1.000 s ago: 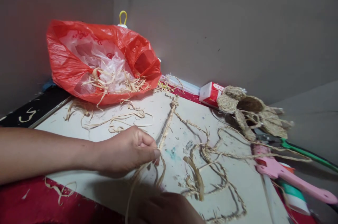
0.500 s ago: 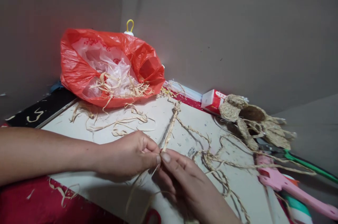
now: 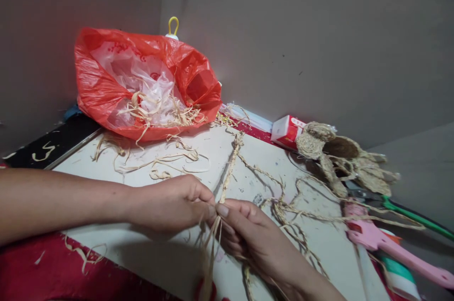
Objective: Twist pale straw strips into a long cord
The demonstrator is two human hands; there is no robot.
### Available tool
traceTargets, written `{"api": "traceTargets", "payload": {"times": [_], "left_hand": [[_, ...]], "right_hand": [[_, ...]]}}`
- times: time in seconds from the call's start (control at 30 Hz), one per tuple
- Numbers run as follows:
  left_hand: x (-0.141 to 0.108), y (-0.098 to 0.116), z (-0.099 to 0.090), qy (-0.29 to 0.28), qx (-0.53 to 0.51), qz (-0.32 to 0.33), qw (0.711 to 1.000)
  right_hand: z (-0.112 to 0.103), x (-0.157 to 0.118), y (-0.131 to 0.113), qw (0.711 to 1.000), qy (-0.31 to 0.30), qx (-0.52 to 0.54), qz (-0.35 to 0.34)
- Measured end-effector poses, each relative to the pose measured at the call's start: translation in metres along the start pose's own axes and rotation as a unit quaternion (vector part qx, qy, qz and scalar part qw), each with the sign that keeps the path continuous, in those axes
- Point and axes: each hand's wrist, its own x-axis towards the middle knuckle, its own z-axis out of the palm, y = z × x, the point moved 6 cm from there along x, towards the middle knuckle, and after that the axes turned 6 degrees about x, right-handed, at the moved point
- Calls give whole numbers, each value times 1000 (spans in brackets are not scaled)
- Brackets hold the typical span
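Observation:
My left hand (image 3: 180,202) and my right hand (image 3: 253,230) meet over the white board, thumbs and fingertips pinched at the near end of a straw braid (image 3: 230,168). The braid runs away from my fingers to a knotted far end on the board. Several loose straw strands (image 3: 212,239) hang down below the pinch, blurred toward the bottom. My right fingers curl under, partly hidden. A long tangle of thin braided cord (image 3: 283,209) lies to the right of my right hand.
Behind is a red plastic bag (image 3: 95,107) with straw strips. On the right lie woven straw pieces (image 3: 312,145), a red-white box (image 3: 288,130), a pink glue gun (image 3: 376,239) and a green-handled tool (image 3: 418,216). Red scissor handles (image 3: 205,289) show at the bottom. Walls stand behind.
The loose strands now hang down together between my hands, where fewer were spread to the left before. My right hand has shifted slightly; both pinches stay at the braid's end.

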Motion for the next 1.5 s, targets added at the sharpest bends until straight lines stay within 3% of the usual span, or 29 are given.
{"api": "traceTargets", "payload": {"times": [0.23,0.43,0.5,0.67,0.8,1.03,1.33,1.4,1.5], "left_hand": [[5,9,-12,-18,51,21,998],[7,11,-22,-76,-32,-14,997],[8,10,-28,-72,-29,-19,997],[11,19,-54,30,141,30,989],[4,41,-73,151,275,102,944],[-10,62,-86,276,372,117,879],[8,30,-65,215,544,108,804],[9,29,-64,203,538,114,810],[5,37,-67,191,459,133,857]], "right_hand": [[-2,1,-2,998,5,62,2],[-6,1,-5,996,5,85,-12],[-7,1,-5,996,6,87,-12],[-7,2,-3,997,-3,82,-5],[-9,2,-2,998,-8,69,-1],[-7,2,-3,998,-24,49,7],[-8,2,-2,999,-31,37,16],[-7,2,-3,999,-29,32,17],[-7,1,-3,999,-26,29,18]]}}
